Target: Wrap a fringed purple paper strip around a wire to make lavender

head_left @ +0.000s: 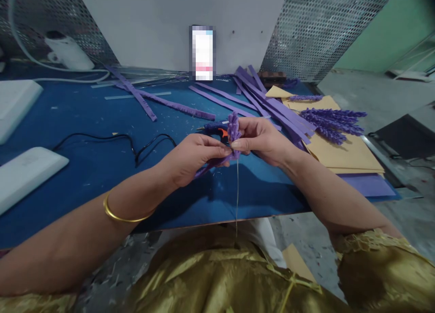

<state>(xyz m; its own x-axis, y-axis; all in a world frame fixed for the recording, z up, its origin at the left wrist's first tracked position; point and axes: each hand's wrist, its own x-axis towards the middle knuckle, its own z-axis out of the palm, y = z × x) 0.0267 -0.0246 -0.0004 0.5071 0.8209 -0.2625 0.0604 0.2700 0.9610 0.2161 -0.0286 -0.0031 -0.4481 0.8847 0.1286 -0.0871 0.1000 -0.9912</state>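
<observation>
Between my two hands a purple paper flower spike (233, 128) stands upright on a thin wire stem (237, 190) that hangs down towards my lap. My left hand (200, 156) is closed, pinching a purple paper strip (205, 168) at the base of the flower. With thumb and fingers pressed together, my right hand (258, 138) grips the flower from the other side. Just behind them on the table lies a blue glue gun (212, 126) with an orange trigger, partly hidden by the flower and my hands.
Purple paper strips (265, 97) lie at the back right, beside finished purple flower spikes (335, 122) on tan paper (346, 156). A phone (202, 52) leans on the back panel. A black cable (98, 135) crosses the blue table (102, 163); a white mug (68, 52) stands back left.
</observation>
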